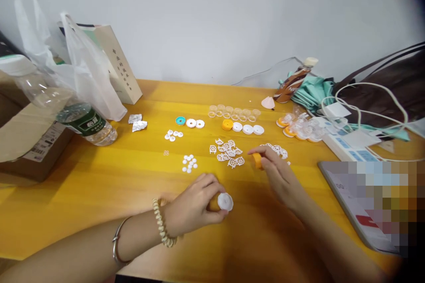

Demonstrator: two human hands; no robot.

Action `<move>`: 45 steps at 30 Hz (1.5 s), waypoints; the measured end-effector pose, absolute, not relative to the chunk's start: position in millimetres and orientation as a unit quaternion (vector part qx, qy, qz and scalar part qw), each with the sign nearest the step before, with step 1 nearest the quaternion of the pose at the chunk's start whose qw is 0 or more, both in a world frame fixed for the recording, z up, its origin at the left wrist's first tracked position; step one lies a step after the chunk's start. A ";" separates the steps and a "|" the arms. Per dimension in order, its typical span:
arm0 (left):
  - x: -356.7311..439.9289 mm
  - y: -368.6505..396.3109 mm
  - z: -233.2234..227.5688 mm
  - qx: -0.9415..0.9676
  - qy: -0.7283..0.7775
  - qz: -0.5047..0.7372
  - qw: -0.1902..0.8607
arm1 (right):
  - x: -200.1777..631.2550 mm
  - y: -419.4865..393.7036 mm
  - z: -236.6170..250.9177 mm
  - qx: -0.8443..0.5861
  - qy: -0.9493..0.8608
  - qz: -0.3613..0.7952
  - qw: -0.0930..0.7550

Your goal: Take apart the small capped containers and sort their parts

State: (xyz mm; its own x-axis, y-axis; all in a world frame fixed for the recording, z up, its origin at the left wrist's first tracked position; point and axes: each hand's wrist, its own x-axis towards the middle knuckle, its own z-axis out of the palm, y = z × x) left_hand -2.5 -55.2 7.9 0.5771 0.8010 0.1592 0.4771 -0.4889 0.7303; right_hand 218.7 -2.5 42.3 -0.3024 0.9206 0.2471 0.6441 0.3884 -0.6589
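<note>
Nearest: left hand [194, 205], wrist ringed by a bead bracelet [162, 225] and a bangle [117, 243]. A white cap [226, 202] is pinched between thumb and curled fingers, just above the table [99, 185].

Right hand [277, 172]: fingers drawn together, an orange part [257, 160] pinched at the tips, just beside the white cut-outs.

At right edge: a flat device [352, 203], partly blurred.

Middle of table: white cut-outs [227, 154] heaped in a loose cluster, a second cluster [277, 150] partly hidden behind the right hand. Small white discs [189, 163] are grouped to the left, a further few discs [173, 135] beyond them.

Next row: teal ring [180, 120], two white rings [195, 123], an orange cap [227, 124], three white caps [248, 129], all laid singly. Behind them, clear cups [234, 112] are set in a line. To the right, a pile of clear-and-orange pieces [299, 129] is gathered, apparently finished units. Two foil scraps [137, 123] lie apart at left.

Progress, as judged: one pile appears assembled; many loose caps, cups, discs and cut-outs remain unjoined, so the larger share looks undone. The two held parts are not yet brought together.

Far: bottle [83, 119] on its side, plastic bag [76, 62], paper bag [121, 66], cardboard box [29, 141], power strip [345, 141] with white cable [372, 97], dark bag [388, 88], second bottle [294, 82] resting on teal cloth [314, 90].
</note>
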 end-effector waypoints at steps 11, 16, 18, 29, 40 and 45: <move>-5.0 -52.8 8.9 0.834 0.372 0.250 0.323 | 223.3 103.5 33.9 -0.528 -0.800 0.088 0.271; -5.4 -53.0 9.3 0.834 0.373 0.253 0.319 | 220.6 127.1 15.0 -0.501 -0.829 0.068 0.238; -5.3 -53.3 9.4 0.833 0.374 0.252 0.321 | 220.2 128.6 11.3 -0.495 -0.835 0.066 0.231; -5.6 -53.2 10.9 0.837 0.360 0.253 0.326 | 209.4 76.4 37.4 -0.490 -0.793 0.138 0.335; -5.6 -52.9 15.2 0.834 0.339 0.254 0.352 | 201.9 -25.2 30.7 -0.368 -0.851 0.349 0.139; -5.6 -52.4 20.0 0.828 0.330 0.263 0.368 | 196.6 -23.0 22.8 -0.359 -0.871 0.299 0.153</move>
